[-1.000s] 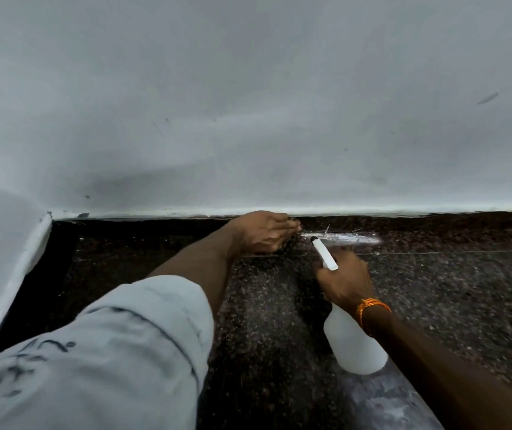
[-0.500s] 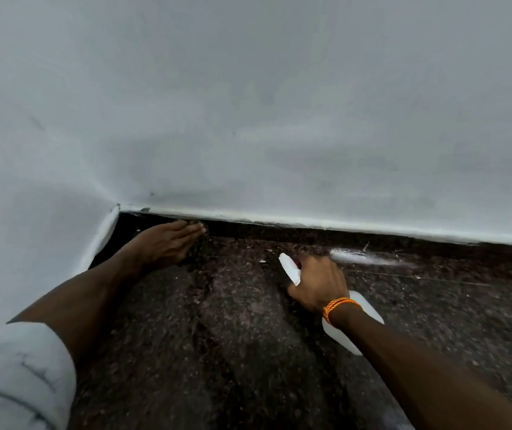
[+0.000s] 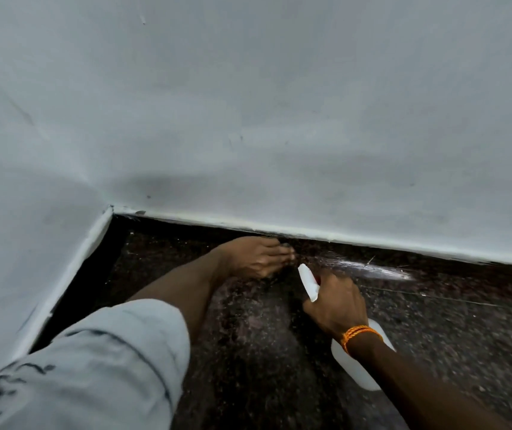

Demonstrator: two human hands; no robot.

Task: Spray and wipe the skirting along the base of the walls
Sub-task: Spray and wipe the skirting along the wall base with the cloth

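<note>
Skirting (image 3: 168, 225): dark band along far wall (image 3: 279, 119) base, wet streak (image 3: 372, 269) at right. Left hand (image 3: 254, 257), fingers flat, has slid back right from the corner (image 3: 112, 209), mid-wipe. Right hand (image 3: 335, 304) grips spray bottle (image 3: 307, 281); streak awaits wiping.

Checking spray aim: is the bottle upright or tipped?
Tipped. The spray bottle leans forward, nozzle toward the skirting, base back toward the person; the right hand grips its neck.

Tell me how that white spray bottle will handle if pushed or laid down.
The spray bottle looks like stiff plastic, so it probably keeps its shape in the right hand. One hand holds it tilted, so it is likely light. Laid down, its rounded body might roll, or slide on the wet streak.
</note>
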